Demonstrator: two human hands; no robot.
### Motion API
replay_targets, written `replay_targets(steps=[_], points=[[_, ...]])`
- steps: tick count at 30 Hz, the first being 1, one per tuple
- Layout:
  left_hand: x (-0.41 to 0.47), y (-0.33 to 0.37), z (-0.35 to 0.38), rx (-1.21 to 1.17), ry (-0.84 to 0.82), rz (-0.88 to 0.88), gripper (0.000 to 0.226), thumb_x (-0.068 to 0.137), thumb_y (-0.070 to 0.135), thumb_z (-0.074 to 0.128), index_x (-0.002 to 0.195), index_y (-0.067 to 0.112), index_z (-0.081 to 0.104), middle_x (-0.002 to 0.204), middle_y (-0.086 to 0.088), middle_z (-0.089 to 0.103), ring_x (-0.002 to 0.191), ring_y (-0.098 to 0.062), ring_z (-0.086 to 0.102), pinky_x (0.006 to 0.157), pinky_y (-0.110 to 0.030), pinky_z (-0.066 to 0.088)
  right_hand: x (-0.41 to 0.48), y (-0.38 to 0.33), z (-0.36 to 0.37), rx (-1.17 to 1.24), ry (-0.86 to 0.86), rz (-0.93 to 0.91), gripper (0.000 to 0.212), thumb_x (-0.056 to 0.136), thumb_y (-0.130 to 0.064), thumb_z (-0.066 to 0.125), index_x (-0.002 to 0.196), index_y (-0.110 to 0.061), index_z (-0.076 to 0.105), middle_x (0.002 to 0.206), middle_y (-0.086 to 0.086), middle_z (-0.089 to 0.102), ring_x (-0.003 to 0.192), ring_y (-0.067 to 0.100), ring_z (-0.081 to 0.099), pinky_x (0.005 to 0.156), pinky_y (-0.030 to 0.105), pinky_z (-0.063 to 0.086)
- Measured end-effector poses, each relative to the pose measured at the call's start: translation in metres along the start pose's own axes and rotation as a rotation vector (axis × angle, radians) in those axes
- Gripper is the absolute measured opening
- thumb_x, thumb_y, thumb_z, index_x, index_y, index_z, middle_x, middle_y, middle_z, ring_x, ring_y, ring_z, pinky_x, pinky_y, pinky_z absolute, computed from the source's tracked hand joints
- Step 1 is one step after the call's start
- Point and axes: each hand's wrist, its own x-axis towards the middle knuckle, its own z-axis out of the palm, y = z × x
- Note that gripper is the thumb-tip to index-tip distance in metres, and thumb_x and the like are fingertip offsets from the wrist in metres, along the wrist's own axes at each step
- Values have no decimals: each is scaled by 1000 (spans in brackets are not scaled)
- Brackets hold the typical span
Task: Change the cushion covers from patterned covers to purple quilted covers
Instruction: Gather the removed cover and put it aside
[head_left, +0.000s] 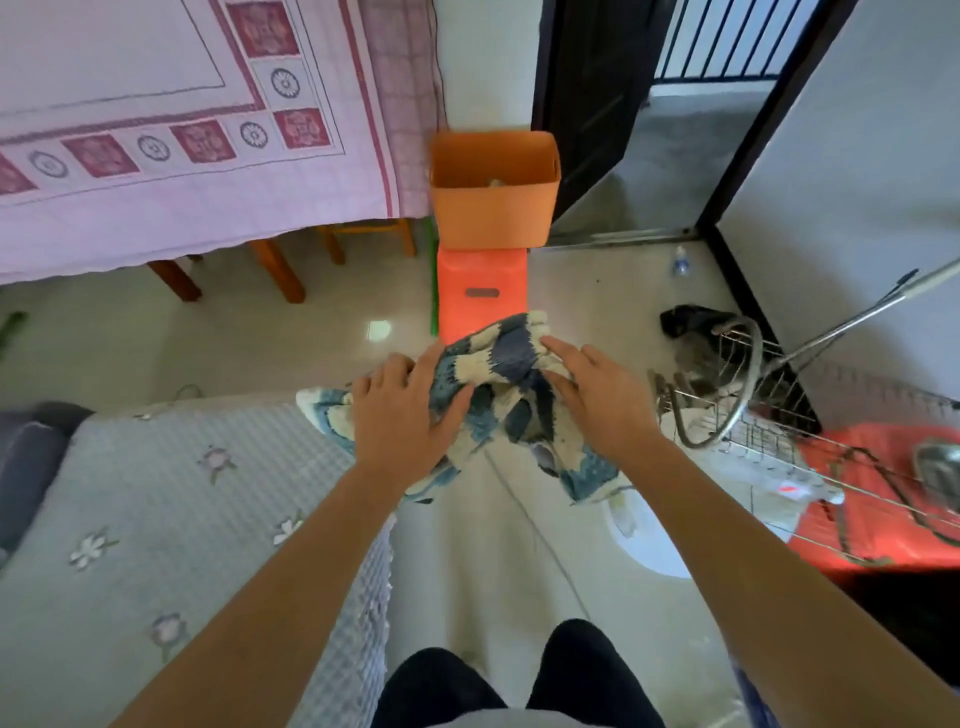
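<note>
"Standing beside the quilted bed (156, 493), you face the orange bin (493, 208) on its stool (483, 296)."

"And the patterned cover (498, 364)?"

"You hold it bunched in the air over the floor (260, 332), just off the bed's corner. Your left grip (402, 415) is clamped on one side; your right grip (597, 395) pinches the other, fingers flat on top, thumb in the folds."

The tiled floor (260, 343) bears an orange stool (480, 296) (an orange bin (493, 213) just beyond it) and a bottle (679, 261).
</note>
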Motion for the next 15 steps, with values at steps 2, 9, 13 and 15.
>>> replay_targets(steps=[2, 9, 13, 15], points=[[43, 7, 20, 10, 13, 35, 58, 90, 62, 47, 128, 20, 58, 89, -7, 57, 77, -28, 54, 70, -38, 38, 35, 21, 0, 68, 84, 4, 42, 101, -37, 50, 142, -27, 50, 92, 8, 59, 69, 32, 59, 55, 32, 39], [201, 30, 119, 6, -57, 43, 58, 91, 64, 45, 131, 23, 54, 91, -4, 55, 80, -25, 53, 72, -37, 42, 194, 114, 19, 106, 63, 45, 43, 102, -42, 43, 142, -27, 49, 101, 8, 60, 80, 30, 60, 63, 36, 46], [292, 42, 145, 29, -54, 54, 58, 91, 64, 39, 129, 22, 52, 93, -4, 53, 83, -25, 52, 74, -38, 42, 288, 150, 2, 132, -35, 92, 46, 104, -46, 34, 148, -33, 38, 118, 5, 58, 98, 26, 59, 79, 35, 48], [336, 42, 150, 40, -40, 46, 58, 91, 64, 38, 130, 23, 51, 95, -4, 53, 85, -24, 51, 77, -38, 42, 335, 160, -9, 153, -62, 84, 46, 105, -45, 31, 149, -35, 34, 128, 5, 56, 108, 25, 58, 87, 35, 47]])
